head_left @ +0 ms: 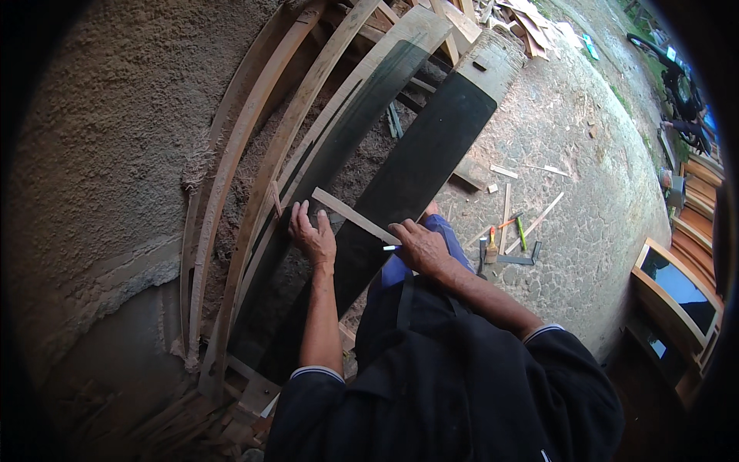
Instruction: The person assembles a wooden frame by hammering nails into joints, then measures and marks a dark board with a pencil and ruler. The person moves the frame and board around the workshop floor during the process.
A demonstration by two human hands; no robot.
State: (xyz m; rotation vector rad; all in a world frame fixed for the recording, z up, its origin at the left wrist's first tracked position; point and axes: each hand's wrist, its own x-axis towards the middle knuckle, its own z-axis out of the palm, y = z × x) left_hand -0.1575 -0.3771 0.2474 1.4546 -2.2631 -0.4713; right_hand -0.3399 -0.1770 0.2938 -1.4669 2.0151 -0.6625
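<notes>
A narrow wooden strip (350,212) lies slantwise across a long dark-painted board (419,146). At the strip's near right end, my right hand (425,250) is closed round it. A white pen (392,248) with a bluish tip also sticks out from that hand, between thumb and fingers. My left hand (314,237) is raised over the second dark board (362,100), with fingers apart and holding nothing. Its fingertips are close to the strip's other end. Whether they touch the board cannot be told.
Curved wooden beams (254,92) lean along a rough wall (115,115) at left. On the ground at right lie a paintbrush (492,248), a green-handled tool (521,232), a dark carpenter's square (530,256) and wood offcuts (545,222). Framed wooden pieces (677,285) stand far right.
</notes>
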